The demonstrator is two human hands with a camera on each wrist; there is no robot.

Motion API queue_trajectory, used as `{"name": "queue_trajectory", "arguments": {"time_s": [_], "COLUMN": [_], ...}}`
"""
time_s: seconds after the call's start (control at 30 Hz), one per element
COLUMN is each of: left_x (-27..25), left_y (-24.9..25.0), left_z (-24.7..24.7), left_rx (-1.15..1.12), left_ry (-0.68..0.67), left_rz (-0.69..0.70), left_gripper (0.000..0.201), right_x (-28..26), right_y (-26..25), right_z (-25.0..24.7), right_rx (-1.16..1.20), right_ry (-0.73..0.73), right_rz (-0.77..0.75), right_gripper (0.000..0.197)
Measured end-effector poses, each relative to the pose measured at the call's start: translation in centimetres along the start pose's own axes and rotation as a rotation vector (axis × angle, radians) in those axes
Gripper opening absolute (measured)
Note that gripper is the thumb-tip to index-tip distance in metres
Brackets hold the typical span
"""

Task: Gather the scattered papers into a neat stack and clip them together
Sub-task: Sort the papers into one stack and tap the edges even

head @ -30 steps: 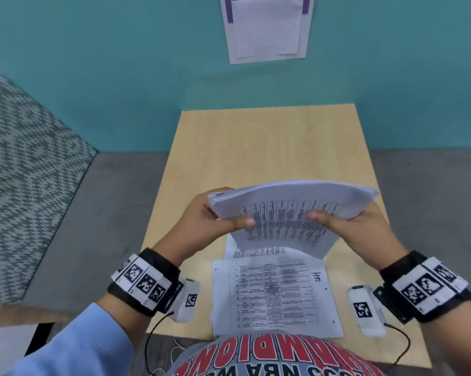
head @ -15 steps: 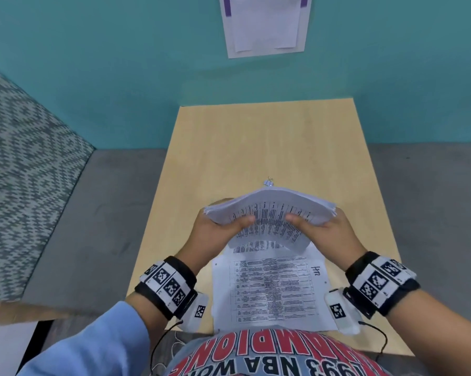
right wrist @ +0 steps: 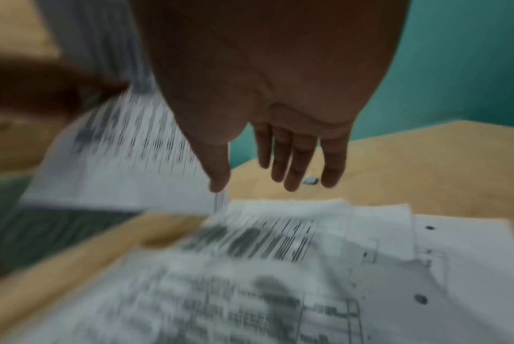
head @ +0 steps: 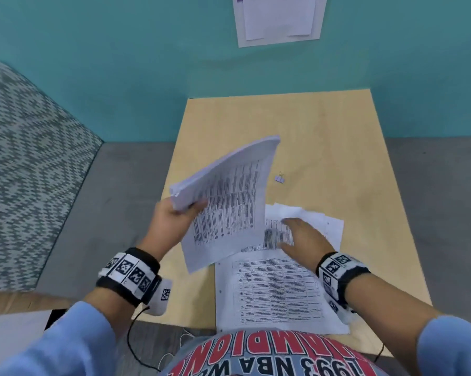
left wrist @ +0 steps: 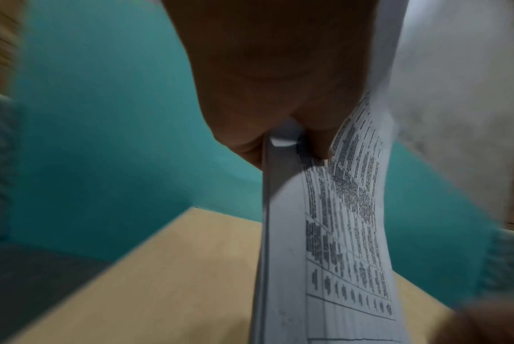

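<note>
Gathered sheaf: pinched aloft by left hand, freeing right hand, fingers spread, toward loose sheets on surface.

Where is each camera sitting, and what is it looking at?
Head: worn on the head, looking down at the table; both hands, wristbands and sleeves show.
Left wrist: looks along the left hand at its gripped paper stack.
Right wrist: looks along the right hand, fingers spread over loose sheets.
Head and right wrist share the binder clip.
</note>
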State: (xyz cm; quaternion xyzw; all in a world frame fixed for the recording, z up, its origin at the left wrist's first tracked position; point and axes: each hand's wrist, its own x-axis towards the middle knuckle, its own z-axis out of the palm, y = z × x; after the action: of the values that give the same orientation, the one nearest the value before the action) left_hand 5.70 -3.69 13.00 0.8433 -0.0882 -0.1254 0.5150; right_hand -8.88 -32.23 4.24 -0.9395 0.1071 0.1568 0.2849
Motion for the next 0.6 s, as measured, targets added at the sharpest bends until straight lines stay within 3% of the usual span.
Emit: {"name": "queue_trajectory", "arguments": {"time_s": [0.1, 0.17, 0.23, 0.3, 0.47, 0.53, 0.6], "left_x": [0.3, 0.2, 0.2, 0.3, 1.1, 1.8, 2.4], "left_y": [-1.2, -2.0, -2.6, -3.3, -4.5, -4.7, -4.8], "left_z": [-4.1, -5.6, -6.5, -6.8, -7.1, -7.1, -6.9], "left_rx": [-0.054, -0.036, -0.030, -0.044, -0.070, -0.032, -0.009], "left_ry": [0.077, 0.090, 0.086, 0.081, 0.082, 0.081, 0.066], "left_rz": [-0.037, -0.058, -0.061, -0.079, -0.135, -0.132, -0.135], "left_gripper": [0.014, 0.016, 0.015, 0.014, 0.011, 0.012, 0.012], "right_x": [1.0, 1.3, 1.5, 1.7, 1.6, 0.8, -0.2], "right_y": [-1.2, -1.6, -1.6, -1.3, -0.6, 0.3, 1.3], "right_z": [4.2, 6.1, 7.0, 7.3, 6.4, 5.7, 5.1], "right_rx": [-0.311, -0.384, -0.398, -0.349, -0.115, 0.096, 0.264], "right_ry": [-0.253, -0.314, -0.305, -0.326, -0.224, -0.110, 0.020], "right_rz": [-0.171, -0.141, -0.076, -0.002, 0.161, 0.282, 0.404], "right_gripper": [0.095, 0.107, 0.107, 0.097, 0.016, 0.009, 0.014]}}
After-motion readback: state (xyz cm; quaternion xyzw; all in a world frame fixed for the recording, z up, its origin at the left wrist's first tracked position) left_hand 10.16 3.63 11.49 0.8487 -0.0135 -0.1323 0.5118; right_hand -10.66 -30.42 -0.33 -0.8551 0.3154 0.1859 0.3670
